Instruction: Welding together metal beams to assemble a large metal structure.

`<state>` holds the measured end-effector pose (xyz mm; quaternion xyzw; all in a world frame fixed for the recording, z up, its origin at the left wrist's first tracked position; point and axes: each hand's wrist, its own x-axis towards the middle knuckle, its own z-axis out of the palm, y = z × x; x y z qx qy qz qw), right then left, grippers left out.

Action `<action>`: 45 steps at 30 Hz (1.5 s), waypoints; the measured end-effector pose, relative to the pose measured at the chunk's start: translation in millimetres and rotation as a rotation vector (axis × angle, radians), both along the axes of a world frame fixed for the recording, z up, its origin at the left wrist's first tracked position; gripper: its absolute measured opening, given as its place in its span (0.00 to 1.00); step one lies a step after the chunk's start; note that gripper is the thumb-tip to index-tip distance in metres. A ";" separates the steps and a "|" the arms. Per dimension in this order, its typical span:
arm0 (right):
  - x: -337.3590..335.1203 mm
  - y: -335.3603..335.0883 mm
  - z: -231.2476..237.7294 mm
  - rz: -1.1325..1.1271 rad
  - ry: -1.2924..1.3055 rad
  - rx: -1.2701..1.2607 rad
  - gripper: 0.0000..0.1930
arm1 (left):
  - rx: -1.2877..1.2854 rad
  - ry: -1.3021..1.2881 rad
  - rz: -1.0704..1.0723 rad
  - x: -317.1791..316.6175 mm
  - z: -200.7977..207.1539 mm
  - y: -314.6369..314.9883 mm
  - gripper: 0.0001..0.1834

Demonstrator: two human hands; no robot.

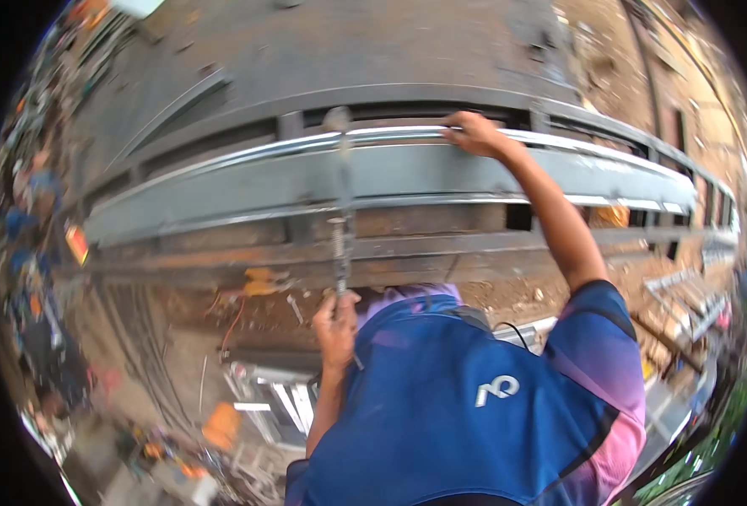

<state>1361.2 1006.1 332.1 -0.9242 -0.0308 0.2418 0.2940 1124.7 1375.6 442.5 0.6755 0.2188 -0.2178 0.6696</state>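
A long grey metal channel [407,173] with shiny raised edges lies across a dark steel frame [407,246] in front of me. My left hand [336,327] is closed around the lower end of a bar clamp [344,181]. The clamp stretches across the channel from the near side to the far rail, with its head by the far edge and a threaded screw on the near side. Motion blur hides whether its jaws press on the metal. Farther right, my right hand [474,135] has its fingers curled over the shiny far edge [390,133] of the channel.
Beyond the frame is a large flat steel plate [365,51] with a thin angle strip [171,110] on it. Orange-yellow tools [259,282] and a cable lie on the near ground. Metal frames [276,405] stand at lower left, with more scrap [685,304] at right.
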 end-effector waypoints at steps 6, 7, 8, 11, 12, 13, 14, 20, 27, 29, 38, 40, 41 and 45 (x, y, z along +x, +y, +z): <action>-7.5 -0.2 6.8 -0.056 -0.020 0.020 0.19 | -0.180 0.120 -0.056 20.2 13.4 -10.5 0.16; -7.3 0.9 6.6 -0.061 -0.028 0.034 0.20 | -0.274 0.178 -0.108 24.9 13.9 -17.6 0.17; -5.3 2.8 4.0 -0.052 -0.027 0.045 0.20 | -0.359 0.233 -0.151 30.7 13.7 -22.8 0.17; -3.9 -7.2 2.8 -0.030 -0.004 0.057 0.20 | -0.658 0.402 -0.166 37.1 6.2 -39.0 0.19; -2.6 -5.1 3.0 -0.018 -0.002 0.070 0.20 | -0.886 0.512 -0.149 35.4 1.8 -43.9 0.19; -2.4 -2.8 6.9 -0.028 0.013 0.071 0.20 | -0.879 0.511 -0.135 30.9 -4.4 -47.5 0.19; -2.1 0.2 10.6 -0.037 0.027 0.072 0.20 | -0.988 0.534 -0.119 25.3 -12.8 -50.5 0.20; -3.5 -5.9 -2.6 -0.031 -0.029 0.077 0.20 | -1.117 0.511 -0.013 12.0 -44.6 -41.1 0.23; -6.2 0.5 4.2 -0.010 -0.058 0.073 0.20 | -0.741 0.410 -0.033 9.3 -71.6 -39.7 0.23; -6.9 1.7 8.2 -0.003 -0.050 0.076 0.20 | -0.716 0.410 -0.040 10.3 -75.3 -51.1 0.23; -1.5 -10.3 -6.2 0.015 -0.060 0.207 0.20 | -0.816 0.408 -0.182 7.9 -107.4 -82.9 0.23; -5.3 -16.4 -11.0 -0.009 -0.047 0.324 0.21 | -0.869 0.408 -0.190 8.0 -108.8 -82.6 0.24; -8.9 -19.6 -12.6 -0.075 -0.068 0.382 0.22 | -0.910 0.433 -0.195 7.3 -108.7 -82.7 0.24; -9.8 -7.8 -0.5 -0.171 -0.039 0.339 0.26 | -1.024 0.484 -0.207 9.5 -114.0 -82.6 0.24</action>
